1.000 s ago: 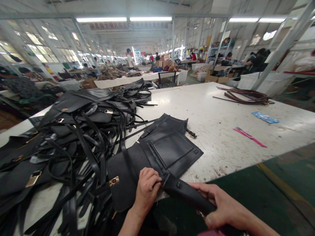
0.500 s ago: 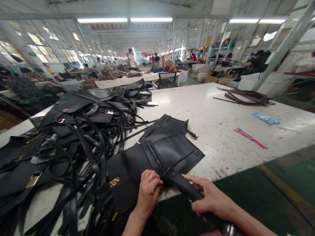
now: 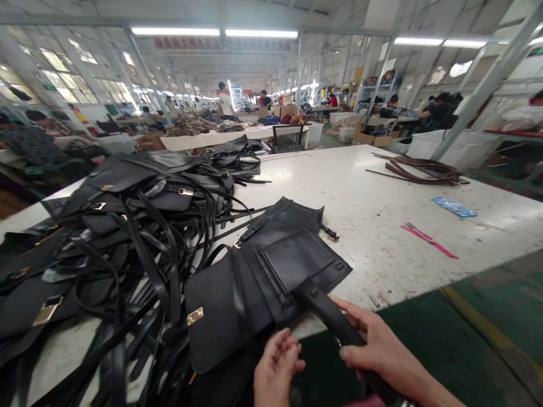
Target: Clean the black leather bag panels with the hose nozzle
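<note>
Left hand (image 3: 275,367) lifted off grained black bag (image 3: 263,277), fingers loose | right hand (image 3: 377,350) grips flat strap (image 3: 331,319)

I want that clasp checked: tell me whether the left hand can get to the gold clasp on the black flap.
Probably yes. The left hand hangs free just off the table edge, and the gold clasp lies uncovered on the black flap beside it, nothing between them.
</note>
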`<state>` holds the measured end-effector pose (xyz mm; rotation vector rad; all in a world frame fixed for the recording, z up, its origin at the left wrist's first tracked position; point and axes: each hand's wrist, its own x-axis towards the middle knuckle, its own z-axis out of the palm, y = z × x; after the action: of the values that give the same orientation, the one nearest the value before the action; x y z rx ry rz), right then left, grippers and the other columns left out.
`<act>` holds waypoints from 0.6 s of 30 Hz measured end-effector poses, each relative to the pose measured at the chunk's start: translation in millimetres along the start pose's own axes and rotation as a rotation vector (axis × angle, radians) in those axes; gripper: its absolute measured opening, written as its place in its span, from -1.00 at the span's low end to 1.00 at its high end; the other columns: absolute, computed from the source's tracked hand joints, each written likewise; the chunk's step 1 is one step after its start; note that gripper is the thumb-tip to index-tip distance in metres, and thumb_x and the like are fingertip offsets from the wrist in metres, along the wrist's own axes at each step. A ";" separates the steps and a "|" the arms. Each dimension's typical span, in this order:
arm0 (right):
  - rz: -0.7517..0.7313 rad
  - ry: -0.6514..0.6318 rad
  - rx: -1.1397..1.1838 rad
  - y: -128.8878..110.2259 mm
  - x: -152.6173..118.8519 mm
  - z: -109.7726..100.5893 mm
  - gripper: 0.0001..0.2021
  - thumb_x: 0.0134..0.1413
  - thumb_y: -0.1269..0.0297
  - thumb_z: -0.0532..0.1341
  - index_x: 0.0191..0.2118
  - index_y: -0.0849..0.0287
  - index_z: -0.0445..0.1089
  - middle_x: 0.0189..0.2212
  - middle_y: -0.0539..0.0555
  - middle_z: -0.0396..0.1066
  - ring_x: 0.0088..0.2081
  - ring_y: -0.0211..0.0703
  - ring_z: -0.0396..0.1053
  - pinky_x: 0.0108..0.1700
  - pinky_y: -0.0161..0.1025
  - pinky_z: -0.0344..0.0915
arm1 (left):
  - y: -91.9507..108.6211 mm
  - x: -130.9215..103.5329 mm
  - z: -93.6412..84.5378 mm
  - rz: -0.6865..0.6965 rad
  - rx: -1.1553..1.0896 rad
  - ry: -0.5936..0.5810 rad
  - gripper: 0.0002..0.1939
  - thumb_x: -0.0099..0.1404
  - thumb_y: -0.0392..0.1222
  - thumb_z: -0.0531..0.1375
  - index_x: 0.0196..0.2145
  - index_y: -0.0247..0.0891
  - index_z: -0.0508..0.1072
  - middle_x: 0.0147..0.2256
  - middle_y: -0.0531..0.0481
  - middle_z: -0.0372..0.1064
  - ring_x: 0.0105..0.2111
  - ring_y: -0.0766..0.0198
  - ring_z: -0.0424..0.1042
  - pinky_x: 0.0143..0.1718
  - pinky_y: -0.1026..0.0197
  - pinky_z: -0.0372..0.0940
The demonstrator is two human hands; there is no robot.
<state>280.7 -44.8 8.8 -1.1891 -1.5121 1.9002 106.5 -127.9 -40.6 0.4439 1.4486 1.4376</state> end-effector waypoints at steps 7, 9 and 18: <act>-0.002 -0.037 0.010 -12.5 -15.4 0.2 -0.24 -0.27 0.50 0.18 0.16 0.10 -0.01 -0.37 -0.03 0.32 -0.63 -0.41 0.17 -0.64 -0.45 0.22 | 21.4 35.7 34.6 -0.176 -0.661 0.307 -0.84 0.06 -0.33 0.20 -0.33 -0.28 0.39 -0.30 -0.04 0.39 -0.33 0.28 0.40 -0.34 0.19 0.35; -0.003 -0.063 0.007 -20.5 -18.5 -0.2 -0.24 -0.29 0.53 0.17 0.15 0.11 0.01 -0.40 -0.05 0.31 -0.61 -0.41 0.16 -0.65 -0.49 0.18 | 23.9 45.3 41.7 -0.185 -0.719 0.399 -0.81 0.07 -0.36 0.19 -0.31 -0.23 0.38 -0.30 0.01 0.39 -0.36 0.32 0.39 -0.39 0.22 0.35; 0.030 -0.227 -0.052 -45.0 8.5 9.9 -0.22 -0.33 0.54 0.16 0.15 0.07 0.01 -0.42 -0.04 0.36 -0.69 -0.41 0.23 -0.72 -0.49 0.21 | 7.9 48.6 42.1 -0.121 -0.754 0.383 -0.92 0.12 -0.37 0.14 -0.39 -0.28 0.41 -0.35 0.00 0.42 -0.32 0.32 0.39 -0.27 0.23 0.33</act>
<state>260.3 -30.0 48.2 -1.0518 -1.6777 2.0856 117.3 -64.1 -43.2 -0.4020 1.0698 1.8942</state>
